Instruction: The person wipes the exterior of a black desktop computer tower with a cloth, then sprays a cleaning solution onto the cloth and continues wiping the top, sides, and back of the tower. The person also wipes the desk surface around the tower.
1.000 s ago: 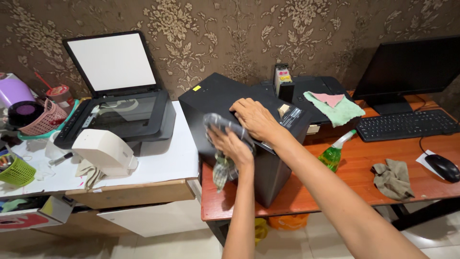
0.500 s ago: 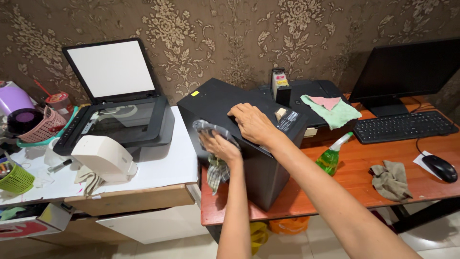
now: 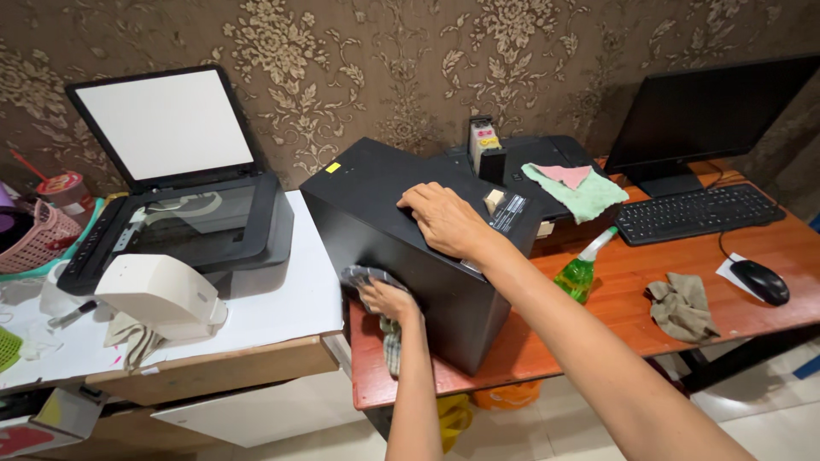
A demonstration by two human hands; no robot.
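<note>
Big black computer case (image 3: pixel 401 248) sits tipped on the reddish wooden desk (image 3: pixel 615 299), just right of the white table (image 3: pixel 273 307) with the open scanner (image 3: pixel 184 213). The right hand (image 3: pixel 444 218) lies flat on the case's top, fingers spread, not gripping anything. The left hand (image 3: pixel 384 299) is closed around a grey cloth (image 3: pixel 376 286), pressing it against the case's front-left side. A green spray bottle (image 3: pixel 581 271) lies just beside the case.

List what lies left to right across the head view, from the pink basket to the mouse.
Pink basket → open flatbed scanner → left hand with a grey cloth → black computer case → green spray bottle → black keyboard → black mouse.
</note>
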